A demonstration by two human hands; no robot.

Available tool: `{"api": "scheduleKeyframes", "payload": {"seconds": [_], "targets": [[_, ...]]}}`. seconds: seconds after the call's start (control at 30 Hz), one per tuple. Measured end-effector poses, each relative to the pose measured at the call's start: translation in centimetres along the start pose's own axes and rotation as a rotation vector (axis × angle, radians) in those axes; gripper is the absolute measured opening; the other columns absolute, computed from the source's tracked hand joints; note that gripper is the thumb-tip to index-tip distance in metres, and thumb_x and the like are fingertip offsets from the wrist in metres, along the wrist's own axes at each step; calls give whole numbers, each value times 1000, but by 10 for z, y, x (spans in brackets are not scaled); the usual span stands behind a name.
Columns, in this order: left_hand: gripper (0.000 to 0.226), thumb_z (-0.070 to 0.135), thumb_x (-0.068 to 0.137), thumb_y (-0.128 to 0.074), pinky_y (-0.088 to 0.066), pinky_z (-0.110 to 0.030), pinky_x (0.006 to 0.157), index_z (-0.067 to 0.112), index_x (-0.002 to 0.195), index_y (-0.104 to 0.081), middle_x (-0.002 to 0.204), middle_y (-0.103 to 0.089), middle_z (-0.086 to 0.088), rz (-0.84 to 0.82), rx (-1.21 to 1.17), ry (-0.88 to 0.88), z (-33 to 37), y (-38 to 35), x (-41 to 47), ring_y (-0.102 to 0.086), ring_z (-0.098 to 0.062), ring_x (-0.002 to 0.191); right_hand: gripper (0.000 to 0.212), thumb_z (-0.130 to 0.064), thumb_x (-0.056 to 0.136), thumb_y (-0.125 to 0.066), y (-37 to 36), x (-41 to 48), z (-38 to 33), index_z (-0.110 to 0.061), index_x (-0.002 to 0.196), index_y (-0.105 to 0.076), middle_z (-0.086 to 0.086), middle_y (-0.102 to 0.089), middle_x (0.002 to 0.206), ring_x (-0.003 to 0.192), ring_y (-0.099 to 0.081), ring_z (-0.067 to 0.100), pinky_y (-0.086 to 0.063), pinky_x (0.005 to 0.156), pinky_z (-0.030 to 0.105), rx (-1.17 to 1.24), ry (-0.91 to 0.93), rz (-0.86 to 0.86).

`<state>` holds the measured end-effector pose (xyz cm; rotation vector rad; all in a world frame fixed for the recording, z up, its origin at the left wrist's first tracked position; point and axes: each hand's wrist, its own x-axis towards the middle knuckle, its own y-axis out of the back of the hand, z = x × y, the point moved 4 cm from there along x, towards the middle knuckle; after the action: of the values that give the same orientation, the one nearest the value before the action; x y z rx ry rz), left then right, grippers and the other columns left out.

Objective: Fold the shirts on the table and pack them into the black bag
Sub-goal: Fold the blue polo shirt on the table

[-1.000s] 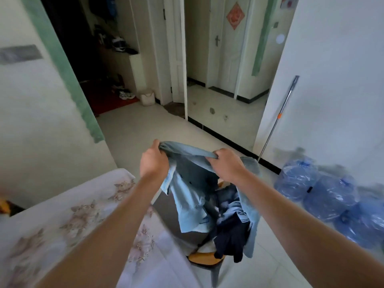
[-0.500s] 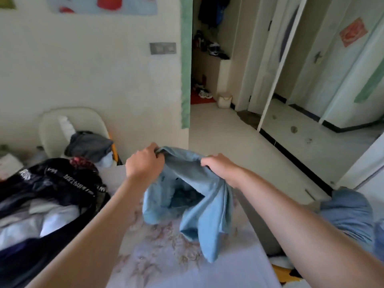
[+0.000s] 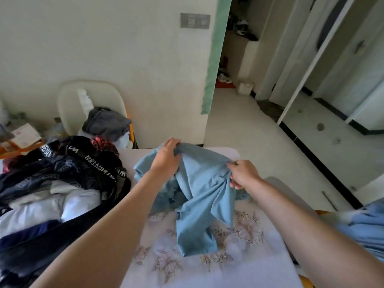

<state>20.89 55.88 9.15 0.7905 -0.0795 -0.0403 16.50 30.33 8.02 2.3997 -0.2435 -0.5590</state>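
Head view: left hand (image 3: 166,157) and right hand (image 3: 242,173) each grasp the crumpled blue shirt (image 3: 199,196) lying on the floral surface (image 3: 239,265), beside the open black bag (image 3: 68,169).

A single head view is supplied. The camera sits at the person's head, above the near edge of the table (image 3: 228,273), and faces forward and down at close range. The left hand (image 3: 166,160) and right hand (image 3: 243,173) lie mid-frame, gripping the light blue shirt (image 3: 199,196). The wide lens also takes in the black bag (image 3: 83,163) at the table's left edge and the wall (image 3: 104,48) beyond its far edge.
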Motion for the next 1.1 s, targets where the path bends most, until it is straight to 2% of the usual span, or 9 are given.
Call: {"api": "scheduleKeyframes", "payload": {"seconds": [0.13,0.33,0.47,0.57,0.63,0.77,0.93,1.03,1.1], "targets": [[87,-7,93,-49,-51,-30,85,35,157,-6,163,17,11,-107,-27,-83,18,-41,19,-29,-16,142,24,-23,95,-46,15,42,24,-11,101,-66,9,-72,99,92,-69,34,-55,81,40,-91,-28,226],[48,0,93,-42,-45,-31,98,21,133,-59,136,-58,-8,-309,72,95,-50,-133,-10,-58,-25,117,55,-16,97,-49,-50,51,63,-29,149,-38,1,-48,144,108,-59,22,-51,82,32,-302,166,-150],[50,-3,90,-47,-38,-29,106,16,134,-59,138,-55,-10,-437,161,189,-94,-176,-30,-52,-28,126,65,-6,91,-51,-105,48,78,-24,152,-37,-5,-20,164,147,-30,19,-32,116,32,-529,528,-443],[65,4,86,-53,-26,-34,118,19,148,-42,152,-36,-6,-496,314,169,-117,-197,-31,-32,-28,141,91,-5,84,-56,-134,49,92,-32,158,-10,0,-8,166,143,-31,26,-35,114,38,-785,643,-579],[63,9,83,-50,-25,-36,118,19,145,-46,150,-39,-7,-483,285,236,-124,-202,-28,-33,-31,138,94,-4,85,-58,-143,57,100,-35,157,-6,4,-30,154,123,-52,31,-47,101,41,-956,713,-513],[58,16,74,-35,-31,-37,114,15,120,-70,134,-57,-9,-354,166,285,-130,-199,-19,-46,-32,128,43,-2,90,-51,-131,81,102,-29,119,-66,-3,-60,115,101,-64,26,-50,82,37,-894,794,-537],[55,20,91,-58,-32,-41,112,23,144,-43,142,-40,2,-365,351,235,-122,-197,-26,-33,-23,133,24,-5,89,-52,-91,108,96,-21,83,-69,-6,-44,87,75,-56,24,-50,69,37,-973,719,-437],[60,37,91,-62,-31,-40,112,27,146,-39,139,-41,2,-302,478,153,-116,-197,-26,-34,-22,132,22,-13,91,-54,-65,127,88,-19,106,-69,3,-54,108,94,-60,24,-48,76,33,-1235,531,-167],[51,16,92,-58,-39,-36,104,25,141,-47,133,-48,-1,-291,475,139,-115,-198,-25,-41,-23,128,34,-19,91,-55,-59,132,88,-18,125,-63,8,-52,130,117,-53,28,-44,90,36,-1413,395,-90]]}}
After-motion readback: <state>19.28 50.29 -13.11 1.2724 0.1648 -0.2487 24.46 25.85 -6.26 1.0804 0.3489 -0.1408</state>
